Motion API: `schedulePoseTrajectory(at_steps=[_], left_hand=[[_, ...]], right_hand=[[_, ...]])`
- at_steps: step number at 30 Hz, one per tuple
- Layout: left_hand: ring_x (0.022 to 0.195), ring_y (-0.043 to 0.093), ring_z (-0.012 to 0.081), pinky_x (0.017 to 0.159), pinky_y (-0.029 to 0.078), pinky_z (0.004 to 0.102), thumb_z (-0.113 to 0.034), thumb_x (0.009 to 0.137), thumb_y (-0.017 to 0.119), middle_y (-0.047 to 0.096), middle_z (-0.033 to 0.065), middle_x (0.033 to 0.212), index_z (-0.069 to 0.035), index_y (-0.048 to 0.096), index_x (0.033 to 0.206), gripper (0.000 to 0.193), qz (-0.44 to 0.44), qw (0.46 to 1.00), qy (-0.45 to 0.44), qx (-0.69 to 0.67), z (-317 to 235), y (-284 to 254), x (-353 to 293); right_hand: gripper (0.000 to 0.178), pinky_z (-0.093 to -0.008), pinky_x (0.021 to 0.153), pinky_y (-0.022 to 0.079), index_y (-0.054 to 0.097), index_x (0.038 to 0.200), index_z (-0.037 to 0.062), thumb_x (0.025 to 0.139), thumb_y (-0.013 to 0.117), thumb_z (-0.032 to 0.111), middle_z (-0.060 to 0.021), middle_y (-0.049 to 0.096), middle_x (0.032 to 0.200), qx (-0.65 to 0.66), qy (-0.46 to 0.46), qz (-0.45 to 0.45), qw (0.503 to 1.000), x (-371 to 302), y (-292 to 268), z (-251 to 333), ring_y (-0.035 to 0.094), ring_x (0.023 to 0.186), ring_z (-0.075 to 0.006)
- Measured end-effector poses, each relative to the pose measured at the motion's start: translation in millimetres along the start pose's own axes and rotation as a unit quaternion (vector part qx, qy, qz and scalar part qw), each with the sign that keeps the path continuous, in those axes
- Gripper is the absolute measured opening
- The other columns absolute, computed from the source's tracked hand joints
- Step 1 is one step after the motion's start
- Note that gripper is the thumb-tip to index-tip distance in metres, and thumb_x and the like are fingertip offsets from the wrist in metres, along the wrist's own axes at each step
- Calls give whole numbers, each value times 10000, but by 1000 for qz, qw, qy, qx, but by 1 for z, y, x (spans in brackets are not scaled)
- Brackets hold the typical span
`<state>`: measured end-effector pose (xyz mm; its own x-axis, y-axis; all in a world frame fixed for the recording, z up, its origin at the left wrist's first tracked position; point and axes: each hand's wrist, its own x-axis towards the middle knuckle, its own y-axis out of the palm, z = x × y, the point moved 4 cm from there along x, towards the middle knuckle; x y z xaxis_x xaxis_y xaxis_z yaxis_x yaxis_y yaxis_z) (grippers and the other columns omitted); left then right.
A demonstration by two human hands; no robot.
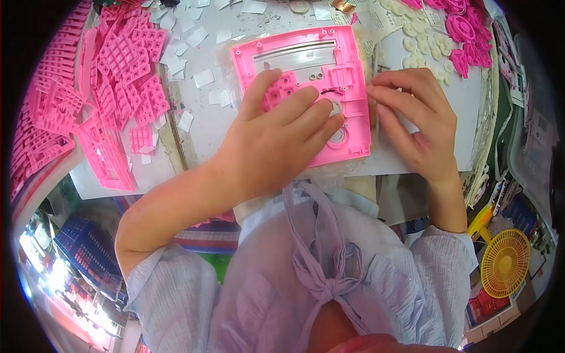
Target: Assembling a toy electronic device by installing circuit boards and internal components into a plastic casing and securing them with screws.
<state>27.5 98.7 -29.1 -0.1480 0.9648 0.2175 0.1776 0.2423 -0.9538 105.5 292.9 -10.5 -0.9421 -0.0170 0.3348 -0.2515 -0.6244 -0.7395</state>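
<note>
A pink plastic housing (353, 138) lies open side up before me, with screw posts, ribs and a clear window strip (306, 56) across its far end. My left hand (265, 138) rests palm down over it, fingers spread across its middle and onto a pink keypad (281, 88) set inside. Those fingers partly hide the keypad and a round white part (336, 107). Beside the housing's right edge, my right hand (418, 115) has thumb and fingertips pinched together. Anything between those fingertips is too small to make out. Clear plastic film (226, 65) shows beneath the housing.
Pink keypads (126, 56) are heaped at the left, near a pink frame (106, 156). White paper squares (203, 78) lie scattered. Cream round parts (421, 44) and pink ring-shaped pieces (465, 32) sit at the far right. A yellow fan (505, 263) stands below right.
</note>
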Motion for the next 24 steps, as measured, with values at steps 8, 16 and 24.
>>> schedulePoseTrajectory(at_steps=[8,16,24], left_hand=[[1138,614,161,1126,267,545,-170,786,644,641,-10,1182,-180,698,1186,403,13,1000,14,9,-1,-1,0],[1097,628,158,1125,265,537,-180,781,648,654,-12,1206,-179,708,1187,410,1,1000,-9,-13,0,1,2],[1038,631,145,1136,252,552,-211,790,644,665,-22,1193,-176,724,1175,394,-7,1000,-7,-13,1,6,-2]], right_hand=[[275,-328,798,522,741,1060,12,789,743,-38,-129,713,1040,-37,-15,-50,998,3,-37,-5,663,929,-265],[226,-369,920,518,706,1090,-86,870,652,-90,-208,705,1090,-36,4,-151,988,13,-76,-33,667,1034,-298],[290,-336,715,497,719,1028,-9,741,755,-40,-134,689,985,24,-46,-28,998,23,-19,-11,633,845,-270]])
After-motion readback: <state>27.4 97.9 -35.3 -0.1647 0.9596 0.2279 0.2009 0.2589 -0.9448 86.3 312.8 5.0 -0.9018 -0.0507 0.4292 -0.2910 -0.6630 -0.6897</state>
